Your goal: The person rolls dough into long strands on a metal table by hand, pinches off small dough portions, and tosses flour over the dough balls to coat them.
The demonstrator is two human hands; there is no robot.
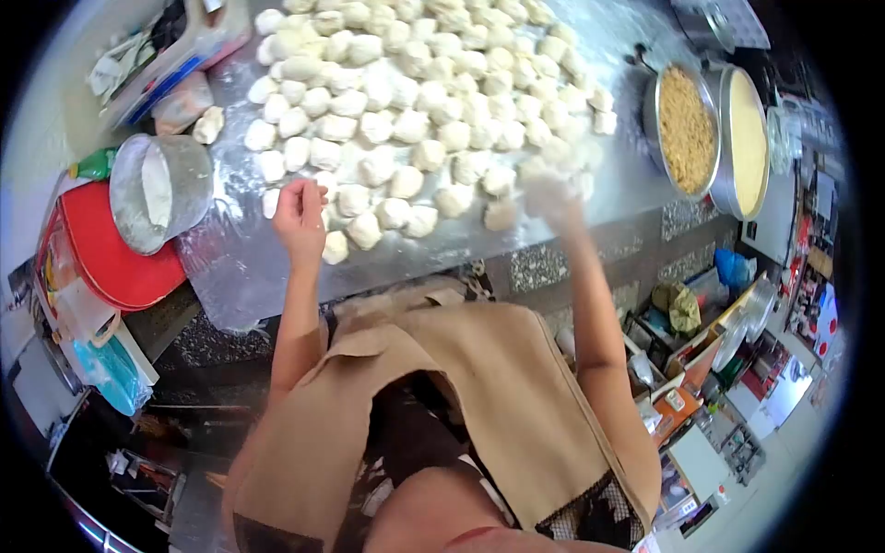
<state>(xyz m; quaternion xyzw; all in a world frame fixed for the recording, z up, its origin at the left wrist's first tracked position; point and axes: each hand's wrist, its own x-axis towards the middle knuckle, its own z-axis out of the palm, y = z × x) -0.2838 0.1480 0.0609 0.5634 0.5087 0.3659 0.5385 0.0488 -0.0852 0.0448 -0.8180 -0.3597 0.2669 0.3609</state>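
Many pale floured dough balls (377,126) lie close together over the metal table (442,253). At the near left edge of the dough balls is my left hand (301,219), its fingers curled closed. Anything within those fingers is hidden from view. My right hand (553,203) is smeared by motion over the near right side of the dough balls, where powdery white haze shows. Its fingers cannot be made out, nor whether it holds anything.
A floury metal pot (126,198) stands at the left beside a red lid-like object (111,249) and a green bottle (92,164). On the right are a bowl of crumbly brown filling (685,129) and a round pan with a pale yellow surface (747,143).
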